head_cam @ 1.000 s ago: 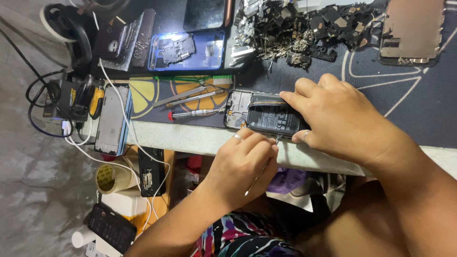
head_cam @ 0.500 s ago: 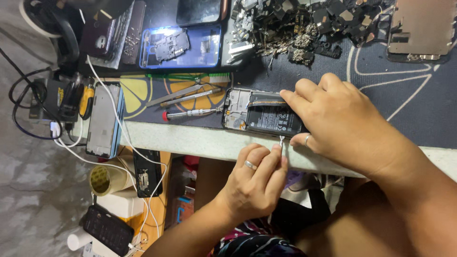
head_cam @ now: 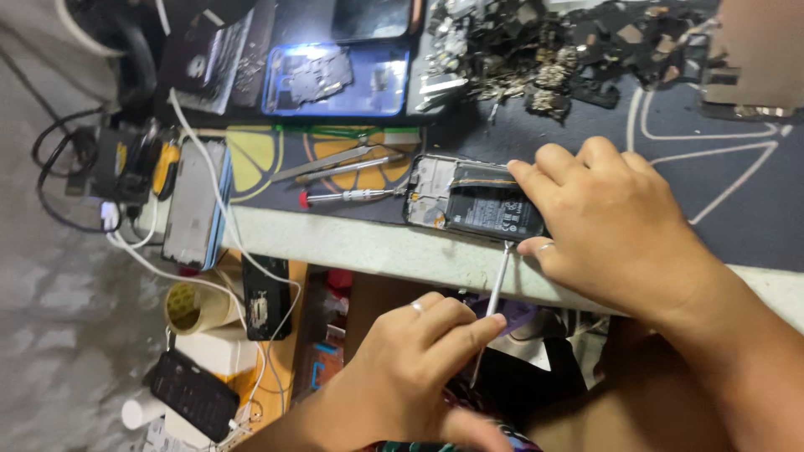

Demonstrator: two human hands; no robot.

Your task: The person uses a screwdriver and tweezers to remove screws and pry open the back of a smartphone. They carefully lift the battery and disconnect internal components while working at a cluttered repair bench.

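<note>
An opened phone (head_cam: pixel 469 205) with its back off and a black battery showing lies near the front edge of the dark work mat (head_cam: pixel 586 142). My right hand (head_cam: pixel 620 234) grips the phone's right end, fingers over the top and thumb at the lower edge. My left hand (head_cam: pixel 419 368) is below the table edge and pinches a thin metal tool (head_cam: pixel 494 293). The tool's upper tip touches the phone's lower edge, next to my right thumb.
A red-tipped screwdriver (head_cam: pixel 347 197) and tweezers (head_cam: pixel 335 163) lie left of the phone. Behind are a blue-framed phone shell (head_cam: pixel 335 79) and a heap of dark scrap parts (head_cam: pixel 553 59). Another phone (head_cam: pixel 194 201) with a white cable sits at the table's left end. A tape roll (head_cam: pixel 197 308) and a dark phone (head_cam: pixel 193 393) lie below.
My left hand has dropped from the phone's edge to below the table, so more of the thin tool shows. My right hand keeps its grip on the phone.
</note>
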